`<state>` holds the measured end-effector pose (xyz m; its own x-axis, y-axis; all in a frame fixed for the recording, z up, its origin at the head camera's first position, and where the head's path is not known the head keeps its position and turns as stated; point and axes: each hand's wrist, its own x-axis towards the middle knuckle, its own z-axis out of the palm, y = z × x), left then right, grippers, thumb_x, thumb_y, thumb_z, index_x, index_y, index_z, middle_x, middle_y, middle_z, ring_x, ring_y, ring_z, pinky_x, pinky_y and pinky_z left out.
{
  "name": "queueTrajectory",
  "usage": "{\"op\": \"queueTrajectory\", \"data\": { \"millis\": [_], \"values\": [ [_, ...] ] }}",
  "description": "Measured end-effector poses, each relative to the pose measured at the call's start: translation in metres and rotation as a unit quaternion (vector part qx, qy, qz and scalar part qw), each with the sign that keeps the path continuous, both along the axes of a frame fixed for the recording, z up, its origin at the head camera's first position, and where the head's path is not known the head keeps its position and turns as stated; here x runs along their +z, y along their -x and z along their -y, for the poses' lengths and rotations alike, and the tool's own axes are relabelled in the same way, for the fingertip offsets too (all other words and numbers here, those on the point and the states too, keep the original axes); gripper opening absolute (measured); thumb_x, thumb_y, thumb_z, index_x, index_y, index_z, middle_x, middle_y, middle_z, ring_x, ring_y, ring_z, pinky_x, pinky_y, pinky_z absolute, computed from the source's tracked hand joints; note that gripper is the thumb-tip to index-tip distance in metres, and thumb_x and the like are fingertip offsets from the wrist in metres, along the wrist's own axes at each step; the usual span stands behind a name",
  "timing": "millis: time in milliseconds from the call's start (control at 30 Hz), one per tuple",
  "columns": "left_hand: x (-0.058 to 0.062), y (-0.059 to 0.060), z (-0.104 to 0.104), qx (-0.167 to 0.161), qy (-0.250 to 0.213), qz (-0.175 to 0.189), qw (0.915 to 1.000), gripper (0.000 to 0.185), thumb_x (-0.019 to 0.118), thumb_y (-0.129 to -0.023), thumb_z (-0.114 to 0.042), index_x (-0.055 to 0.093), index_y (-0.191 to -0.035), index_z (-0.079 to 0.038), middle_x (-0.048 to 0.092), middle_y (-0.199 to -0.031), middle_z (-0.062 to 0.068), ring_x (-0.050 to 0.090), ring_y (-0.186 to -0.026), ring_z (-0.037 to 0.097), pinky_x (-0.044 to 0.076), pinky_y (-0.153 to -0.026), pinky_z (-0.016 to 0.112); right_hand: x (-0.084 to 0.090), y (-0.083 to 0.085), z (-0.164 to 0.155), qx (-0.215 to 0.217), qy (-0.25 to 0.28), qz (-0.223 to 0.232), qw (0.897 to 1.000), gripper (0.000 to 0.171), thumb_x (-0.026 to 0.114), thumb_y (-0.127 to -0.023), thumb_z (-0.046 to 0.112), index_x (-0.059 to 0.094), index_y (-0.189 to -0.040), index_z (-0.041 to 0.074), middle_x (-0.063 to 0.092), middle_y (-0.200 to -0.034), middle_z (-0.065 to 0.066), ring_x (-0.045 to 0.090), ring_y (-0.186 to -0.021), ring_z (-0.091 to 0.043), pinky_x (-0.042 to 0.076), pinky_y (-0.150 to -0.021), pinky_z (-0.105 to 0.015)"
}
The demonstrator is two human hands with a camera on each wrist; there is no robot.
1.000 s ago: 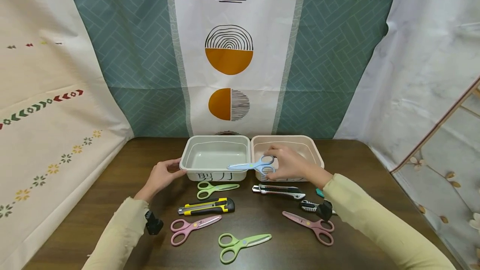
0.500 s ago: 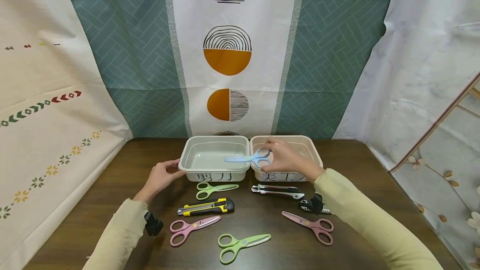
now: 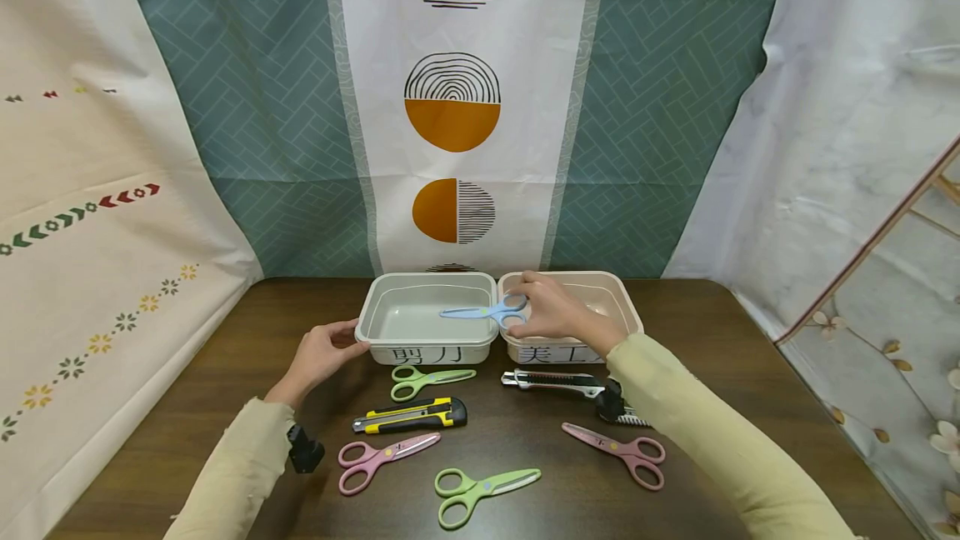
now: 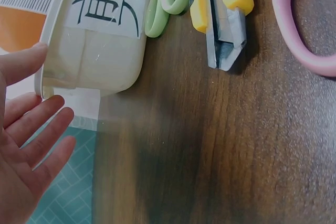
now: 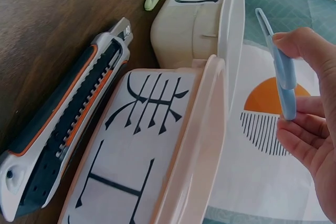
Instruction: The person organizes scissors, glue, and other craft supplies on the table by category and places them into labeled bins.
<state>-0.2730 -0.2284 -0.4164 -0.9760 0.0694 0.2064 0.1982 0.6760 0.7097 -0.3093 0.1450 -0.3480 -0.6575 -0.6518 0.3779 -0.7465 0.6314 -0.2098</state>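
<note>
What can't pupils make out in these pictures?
Head view: part of the rightmost utility knife, behind the right sleeve and wrist camera.
Head view: some of the peach bin, behind the right hand.
Left wrist view: pink scissors, blades past the frame's edge.
Right wrist view: the peach bin's label, cut off below.

Above the grey bin (image 3: 431, 343), the left half is left free; the right is overhung by blue scissors (image 3: 487, 312), the left rim obstructed by the left hand (image 3: 325, 352).

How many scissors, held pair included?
5: blue scissors in the right hand; far green scissors before the left bin; near green scissors front center, left pink scissors and right pink scissors flanking it. Right sleeve may hide more.
</note>
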Motion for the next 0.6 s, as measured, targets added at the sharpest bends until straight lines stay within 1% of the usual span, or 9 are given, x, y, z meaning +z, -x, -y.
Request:
{"op": "queueTrajectory", "data": {
  "millis": [133,333,467,600],
  "values": [
    [0.001,-0.001,0.0,0.0,-0.001,0.001,1.0,0.051,0.071,-0.078,-0.024,0.057,-0.119,0.003,0.066,-0.099,0.017,0.063,-0.087,0.028,0.049,-0.074,0.041,-0.001,0.004,0.006,-0.006,-0.001,0.001,1.0,0.048,0.072,-0.064,0.032,0.067,-0.1,0.001,0.056,-0.088,-0.009,0.047,-0.074,-0.016,0.042,-0.066,-0.028],
    [0.001,0.0,-0.001,-0.002,-0.007,0.003,1.0,0.051,0.071,-0.078,-0.023,0.057,-0.119,0.004,0.065,-0.101,0.018,0.063,-0.088,0.028,0.049,-0.075,0.041,-0.004,0.01,0.013,-0.001,0.019,0.0,1.0,0.048,0.074,-0.062,0.029,0.066,-0.099,-0.001,0.056,-0.089,-0.008,0.049,-0.077,-0.016,0.042,-0.068,-0.028],
    [0.001,0.0,-0.001,-0.002,-0.007,0.005,1.0,0.051,0.071,-0.079,-0.022,0.056,-0.119,0.004,0.065,-0.103,0.018,0.063,-0.089,0.029,0.049,-0.076,0.042,-0.006,0.013,0.018,0.003,0.023,0.001,1.0,0.048,0.075,-0.061,0.027,0.066,-0.099,-0.002,0.053,-0.087,-0.006,0.048,-0.076,-0.016,0.041,-0.068,-0.027],
    [0.001,-0.001,-0.001,0.002,-0.004,0.008,1.0,0.051,0.071,-0.079,-0.023,0.056,-0.119,0.005,0.064,-0.104,0.019,0.062,-0.09,0.029,0.048,-0.077,0.043,-0.006,0.015,0.023,0.002,0.025,0.009,1.0,0.05,0.075,-0.063,0.027,0.065,-0.101,-0.004,0.053,-0.087,-0.008,0.046,-0.076,-0.016,0.04,-0.067,-0.027]
  ]
}}
